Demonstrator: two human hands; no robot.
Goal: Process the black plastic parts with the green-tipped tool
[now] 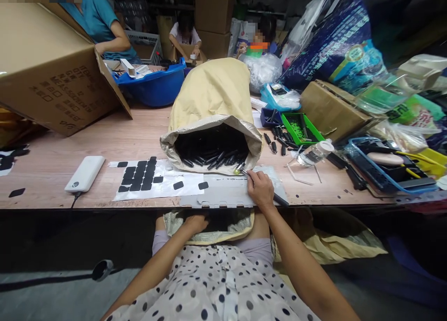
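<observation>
My right hand [261,189] is closed around a small hammer [281,200] at the table's front edge. Its black handle sticks out behind the hand, and its metal head with a yellowish end lies by the mouth of a big paper sack [213,90]. That sack rests on its side, open toward me, with many black pen-like pieces [223,159] inside. Below the table edge, my left hand [196,224] reaches into a second open sack [240,235] on my lap. Its fingers are mostly hidden there. A worn grey board [226,197] lies under the right hand.
Left of the sack are a white sheet with black stickers [139,176], a white power bank [84,174] and a large carton [52,74]. To the right stand a green tray [303,129], a clear bottle [316,152] and a blue basket [391,190]. Several people sit behind.
</observation>
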